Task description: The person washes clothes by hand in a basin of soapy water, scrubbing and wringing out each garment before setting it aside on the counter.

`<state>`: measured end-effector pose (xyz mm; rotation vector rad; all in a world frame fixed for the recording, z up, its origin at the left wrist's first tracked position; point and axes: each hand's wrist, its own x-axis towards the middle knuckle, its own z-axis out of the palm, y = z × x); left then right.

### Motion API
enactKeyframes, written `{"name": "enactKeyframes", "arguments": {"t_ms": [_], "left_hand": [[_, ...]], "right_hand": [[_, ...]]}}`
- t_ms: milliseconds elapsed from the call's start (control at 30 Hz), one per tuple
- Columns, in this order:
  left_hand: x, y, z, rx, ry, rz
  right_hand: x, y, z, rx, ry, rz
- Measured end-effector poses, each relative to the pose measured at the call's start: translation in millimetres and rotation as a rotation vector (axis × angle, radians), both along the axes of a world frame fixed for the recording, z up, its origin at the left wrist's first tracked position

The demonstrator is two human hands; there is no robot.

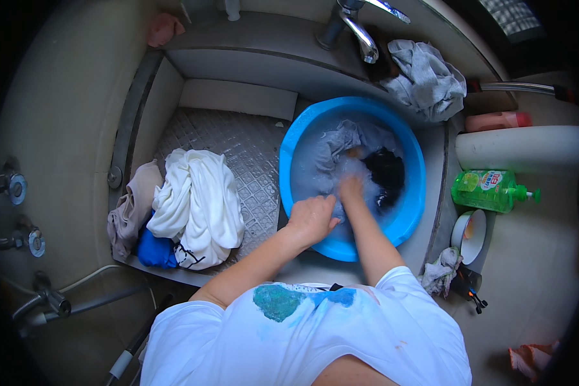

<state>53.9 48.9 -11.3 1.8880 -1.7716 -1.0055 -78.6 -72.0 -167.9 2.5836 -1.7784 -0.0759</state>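
Observation:
A round blue basin (417,193) holds cloudy, sudsy water with soaking laundry in it. My right hand (349,188) reaches down into the suds among the wet clothes, its fingers hidden by the foam. Just past it lie a grey cloth (342,138) and a black cloth (386,170), both partly under water. At the near left rim of the basin, my left hand (312,220) hovers over or rests on the edge; I cannot tell which. Its fingers are loosely bent with the thumb apart, and nothing shows in them.
Left in the sink (257,148) lie a white garment (199,199), a taupe cloth (135,206) and a blue cloth (156,249). A faucet (360,35) overhangs the back. Grey cloth (428,77), a green pump bottle (486,191) and a white bowl (475,238) line the right side.

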Motion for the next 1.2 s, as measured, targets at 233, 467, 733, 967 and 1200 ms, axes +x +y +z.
{"name": "enactKeyframes", "arguments": {"t_ms": [233, 467, 733, 967, 1200], "left_hand": [[6, -5, -13, -0.211, 0.188, 0.267], [9, -18, -36, -0.095, 0.621, 0.547], [20, -27, -62, 0.254, 1.798, 0.57], [11, -19, -48, 0.236, 2.216, 0.512], [-6, -12, -27, -0.008, 1.399, 0.681]], "right_hand": [[-1, -23, 42, 0.433, -0.119, -0.157], [-36, 42, 156, 0.902, -1.53, -0.395], [29, 100, 252, 0.811, -1.446, 0.243], [68, 105, 197, -0.146, -1.125, 0.453], [16, 10, 141, -0.345, -0.842, 0.024]]}}
